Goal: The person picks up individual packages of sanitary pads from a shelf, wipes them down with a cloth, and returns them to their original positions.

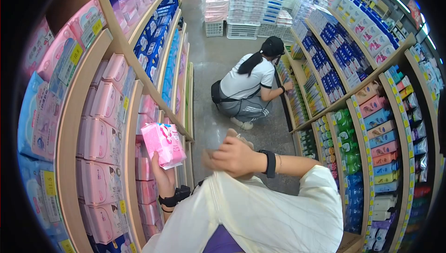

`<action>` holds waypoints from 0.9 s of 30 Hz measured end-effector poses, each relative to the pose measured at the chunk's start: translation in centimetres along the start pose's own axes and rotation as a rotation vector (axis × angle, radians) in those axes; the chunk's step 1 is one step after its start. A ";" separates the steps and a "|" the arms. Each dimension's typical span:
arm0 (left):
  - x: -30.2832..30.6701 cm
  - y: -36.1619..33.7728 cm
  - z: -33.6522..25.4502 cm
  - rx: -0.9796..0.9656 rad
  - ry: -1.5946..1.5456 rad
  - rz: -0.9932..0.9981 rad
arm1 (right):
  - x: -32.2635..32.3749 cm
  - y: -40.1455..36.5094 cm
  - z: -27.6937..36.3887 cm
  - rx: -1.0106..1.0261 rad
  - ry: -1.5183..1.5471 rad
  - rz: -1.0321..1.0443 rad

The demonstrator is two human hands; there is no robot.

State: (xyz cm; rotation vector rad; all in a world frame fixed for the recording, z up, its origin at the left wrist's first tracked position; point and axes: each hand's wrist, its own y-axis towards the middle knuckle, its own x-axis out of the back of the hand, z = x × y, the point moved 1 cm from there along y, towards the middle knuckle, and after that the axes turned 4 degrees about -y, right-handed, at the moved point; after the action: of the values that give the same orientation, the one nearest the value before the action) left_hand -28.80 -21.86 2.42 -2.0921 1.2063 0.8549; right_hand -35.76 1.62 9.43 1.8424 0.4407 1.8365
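My left hand (163, 175) grips a pink plastic-wrapped package (163, 144), probably sanitary pads, with a cartoon print on its front. It is held up in front of the lower left shelf, beside stacked pink packs (145, 167) of similar colour. My right hand (232, 154) is in front of my body, just above the cloth of my white shirt (260, 211). Its fingers are curled in and partly smeared by motion. Whether they pinch anything is hidden.
Left shelves (69, 113) carry pink and blue packs with yellow price tags. Right shelves (355, 137) hold toothpaste boxes, bottles and tubes. A person (246, 78) in a black cap crouches in the aisle, one hand at the right shelf. Stacked packs on white crates (242, 31) stand ahead.
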 end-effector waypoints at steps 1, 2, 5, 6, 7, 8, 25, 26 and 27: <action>-0.1 0.1 0.1 -0.011 -0.003 -0.007 | -0.7 -0.4 -0.5 -0.059 -0.002 -0.015; -0.2 0.3 0.1 -0.018 -0.009 -0.010 | -0.9 -0.8 -0.8 -0.050 -0.001 -0.011; 0.1 0.5 -0.2 -0.040 0.005 -0.010 | -0.4 -1.0 -1.8 -0.264 -0.095 -0.049; 0.1 0.7 -0.2 -0.034 -0.005 -0.001 | -0.5 -0.9 -2.2 -0.309 -0.107 -0.064; 0.3 0.8 -0.3 -0.027 -0.014 0.008 | -1.1 -1.2 -2.6 -0.349 -0.080 -0.062; 0.5 0.8 -0.3 -0.039 -0.008 -0.014 | -2.0 -1.6 -3.0 -0.387 -0.052 -0.058; -5.5 -0.7 3.3 0.247 -0.109 0.139 | -2.8 2.2 -0.2 -0.619 0.293 -0.390; -5.5 -0.9 2.9 0.243 -0.107 0.128 | -2.8 2.1 1.1 -0.509 0.200 -0.343; -5.5 -1.0 2.5 0.284 -0.122 0.115 | -2.6 1.9 1.9 -0.380 0.328 -0.272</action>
State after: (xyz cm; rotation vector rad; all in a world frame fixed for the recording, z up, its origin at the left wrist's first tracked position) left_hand -30.69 -16.72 5.11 -1.7347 1.3089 0.7976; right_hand -34.17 -1.56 8.41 1.1770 0.3983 1.8793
